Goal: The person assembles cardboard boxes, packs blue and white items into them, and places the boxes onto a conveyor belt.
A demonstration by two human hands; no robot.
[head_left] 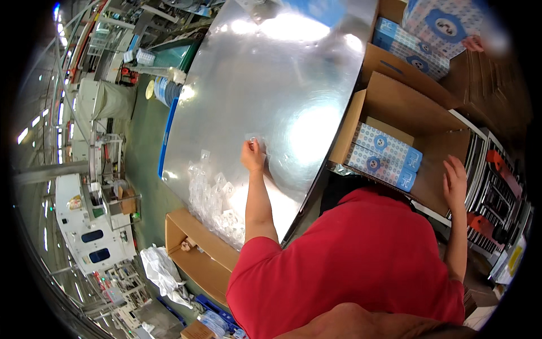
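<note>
My left hand (253, 156) is closed over the shiny metal table (237, 85). Its fingertips pinch a small clear plastic piece, too small to make out well. Closer to me on the table's left side lies a pile of clear plastic pouches (204, 189), some with white bits inside. My right hand (455, 182), fingers apart and holding nothing, is at the right side of an open cardboard box (389, 101). Inside that box, two blue-and-white patterned packs (379, 141) lie side by side on the left.
Another person's hand (473, 43) touches a large patterned pack (435, 25) at the far right, above more blue packs (409, 48) in a second box. A roller conveyor (480, 169) runs at right. An open cardboard box (197, 271) stands beyond the table's near left edge.
</note>
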